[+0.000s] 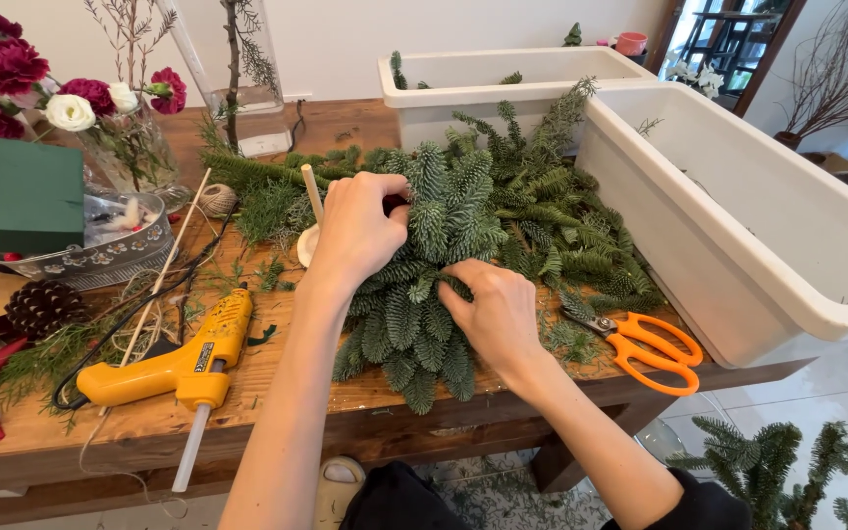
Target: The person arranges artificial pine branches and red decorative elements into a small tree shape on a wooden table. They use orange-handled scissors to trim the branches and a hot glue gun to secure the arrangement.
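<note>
Head view shows the fir-sprig bundle (424, 285) lying on the wooden table (149, 432) directly ahead, long axis running near-to-far, with the left hand (357, 231) apparently pinching its far upper edge and the right hand (495, 314) pressing fingers-down on its nearer centre, hands apart.

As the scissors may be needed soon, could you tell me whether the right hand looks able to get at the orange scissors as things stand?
Probably yes. The right hand rests on the fir branches, and the orange scissors lie just beside it on the table, with only loose sprigs between.
</note>
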